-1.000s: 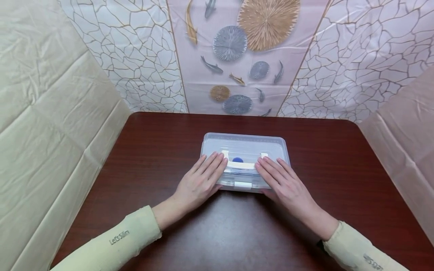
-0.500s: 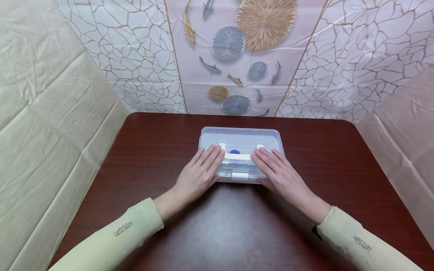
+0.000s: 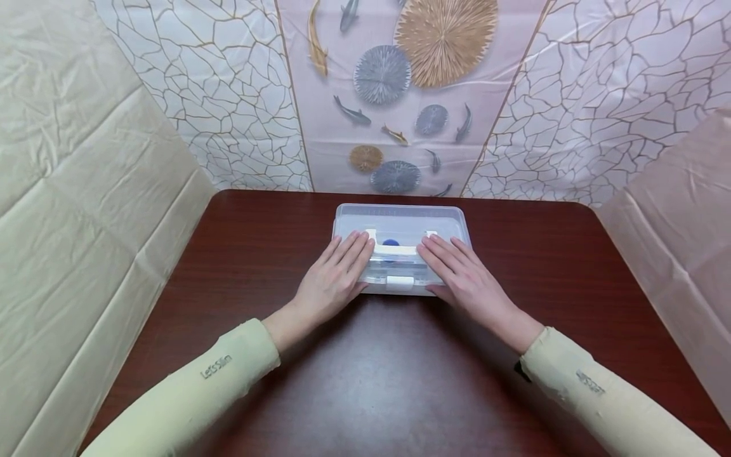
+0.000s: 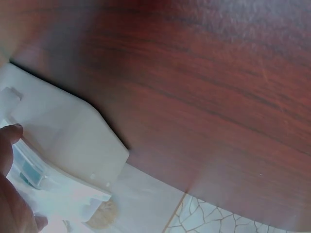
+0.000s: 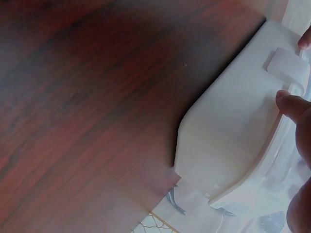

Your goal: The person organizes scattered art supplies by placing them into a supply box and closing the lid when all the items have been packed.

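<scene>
A clear plastic storage box (image 3: 401, 218) with its lid on stands toward the back of the table. Its lid carries a white handle (image 3: 396, 250), and a white latch (image 3: 400, 283) sits at the front. Through the lid a round blue item (image 3: 391, 243) shows. My left hand (image 3: 330, 279) lies on the lid's left part, fingers straight, thumb at the front side. On the right part rests my right hand (image 3: 471, 285), likewise with straight fingers. In the right wrist view, the thumb (image 5: 291, 104) touches the box's rim near the latch.
The dark red-brown table (image 3: 365, 381) has a rounded far edge just behind the box. A patterned cloth backdrop (image 3: 394, 95) rises beyond it, and pale cloth walls (image 3: 114, 209) stand on both sides.
The box has slid away from me toward the table's far edge, with both hands moving along on it. The hands' placement on the lid stays the same.
</scene>
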The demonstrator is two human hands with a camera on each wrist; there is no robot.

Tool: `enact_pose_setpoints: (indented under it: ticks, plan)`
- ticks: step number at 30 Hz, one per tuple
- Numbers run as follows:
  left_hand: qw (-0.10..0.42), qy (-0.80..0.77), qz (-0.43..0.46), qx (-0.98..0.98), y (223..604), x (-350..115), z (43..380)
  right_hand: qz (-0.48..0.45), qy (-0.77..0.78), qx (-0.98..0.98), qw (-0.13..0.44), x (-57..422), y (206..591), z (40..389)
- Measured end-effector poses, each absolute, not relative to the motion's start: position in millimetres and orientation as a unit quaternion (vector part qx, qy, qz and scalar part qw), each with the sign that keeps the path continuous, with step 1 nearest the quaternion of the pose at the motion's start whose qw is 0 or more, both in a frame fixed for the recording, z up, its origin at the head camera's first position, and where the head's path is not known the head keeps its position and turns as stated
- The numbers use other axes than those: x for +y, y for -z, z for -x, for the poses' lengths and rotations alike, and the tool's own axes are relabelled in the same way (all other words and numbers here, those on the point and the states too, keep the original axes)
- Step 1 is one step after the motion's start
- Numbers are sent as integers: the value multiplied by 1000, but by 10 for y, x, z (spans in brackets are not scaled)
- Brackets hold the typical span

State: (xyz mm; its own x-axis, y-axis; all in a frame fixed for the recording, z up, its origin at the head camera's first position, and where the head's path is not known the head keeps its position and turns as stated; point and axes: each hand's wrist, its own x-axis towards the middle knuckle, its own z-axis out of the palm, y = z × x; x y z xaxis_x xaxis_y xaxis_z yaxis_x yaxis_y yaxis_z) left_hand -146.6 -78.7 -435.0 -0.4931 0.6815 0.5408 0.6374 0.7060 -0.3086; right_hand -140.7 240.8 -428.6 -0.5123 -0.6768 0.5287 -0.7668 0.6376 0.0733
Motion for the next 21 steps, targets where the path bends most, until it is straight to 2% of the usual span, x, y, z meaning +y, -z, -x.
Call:
enact_pose_setpoints:
  ticks: [12,16,21]
  plan:
    - [315,-32,372,-873,4357,-793,1611,-412,-79,-870,260,2367,4269,1556]
    - [265,-20,357,-896,4291,-809,1597,-402,-82,-880,238,2393,4228,1539]
    - [164,19,313,-935,4135,-952,1589,-373,-103,-897,216,2530,4127,1462]
